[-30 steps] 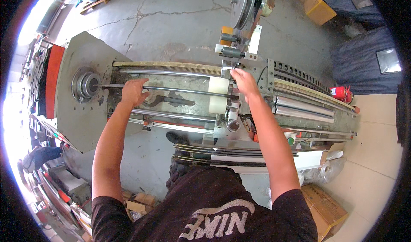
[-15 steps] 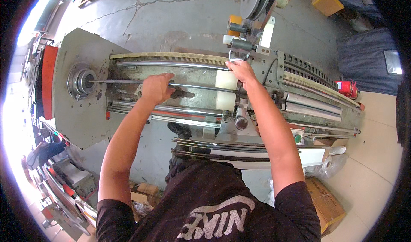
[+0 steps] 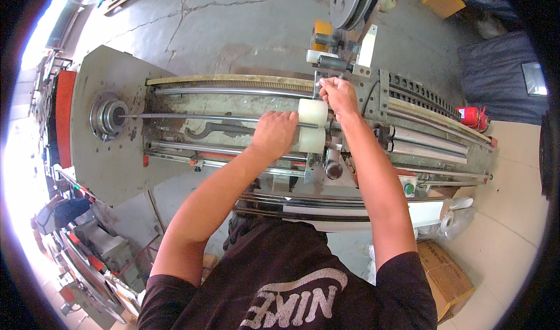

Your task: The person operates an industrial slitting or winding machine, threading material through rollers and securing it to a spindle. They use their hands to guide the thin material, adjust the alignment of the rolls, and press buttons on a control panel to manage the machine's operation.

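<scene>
I stand over a long grey machine bed (image 3: 111, 161) with parallel rails. A thin steel rod (image 3: 192, 117) runs from a round chuck (image 3: 108, 117) at the left to two white plastic rollers (image 3: 312, 126) near the middle. My left hand (image 3: 274, 133) is closed around the rod right beside the rollers. My right hand (image 3: 337, 93) grips a small part on the metal carriage (image 3: 373, 91) just above the rollers; what it pinches is too small to tell. A dark wrench (image 3: 213, 131) lies on the bed under the rod.
A large pulley wheel (image 3: 353, 0) and an orange part (image 3: 321, 29) stand behind the machine. A red canister (image 3: 471, 117) sits at the right end. Cardboard boxes (image 3: 446, 277) and a plastic bag (image 3: 455, 219) lie on the floor at my right; cluttered machinery lines the left.
My left hand has slid to the right along the rod, from near the middle of the bed up to the white rollers. My right hand has stayed at the carriage.
</scene>
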### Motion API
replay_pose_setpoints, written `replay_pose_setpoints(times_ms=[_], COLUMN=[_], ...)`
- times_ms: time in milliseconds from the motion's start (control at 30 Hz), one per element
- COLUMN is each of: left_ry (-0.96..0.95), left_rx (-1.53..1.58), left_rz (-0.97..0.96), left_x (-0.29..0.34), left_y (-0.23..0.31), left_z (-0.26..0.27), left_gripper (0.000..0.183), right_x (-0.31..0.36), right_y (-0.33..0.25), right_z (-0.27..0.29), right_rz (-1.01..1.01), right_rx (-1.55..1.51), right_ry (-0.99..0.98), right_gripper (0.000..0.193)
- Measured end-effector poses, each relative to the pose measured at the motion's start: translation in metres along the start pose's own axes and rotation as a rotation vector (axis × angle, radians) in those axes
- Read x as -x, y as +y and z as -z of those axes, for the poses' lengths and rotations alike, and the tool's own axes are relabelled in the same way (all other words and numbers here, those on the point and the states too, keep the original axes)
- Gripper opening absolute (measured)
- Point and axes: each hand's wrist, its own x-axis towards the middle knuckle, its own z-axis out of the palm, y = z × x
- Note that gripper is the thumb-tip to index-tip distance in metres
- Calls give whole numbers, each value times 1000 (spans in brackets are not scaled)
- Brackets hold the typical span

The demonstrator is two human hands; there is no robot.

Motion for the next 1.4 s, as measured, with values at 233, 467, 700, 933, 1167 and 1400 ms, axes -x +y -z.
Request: replay_pose_setpoints(times_ms=[233,467,700,933,1167,1400], left_ry=[54,162,121,83,70,25], left_rx=[-69,-147,-194,-143,-133,-103], left_rz=[-17,-40,-19,-39,-44,-32], left_x=[4,7,6,5,1,0], left_y=[2,10,10,10,10,13], left_z=[-13,-15,-14,-14,-10,1], left_gripper=[58,72,69,85,88,84], right_x=[74,137,214,270,226,183], right_y=[-23,9,14,112,173,193], right_z=[16,15,16,37,61,79], right_rz=[-115,-285,-241,-117,275,605], right_rx=[-367,-657,-429,-6,495,733], right_ry=[-149,-188,-223,-154,248,49], right_gripper=[22,23,28,32,27,58])
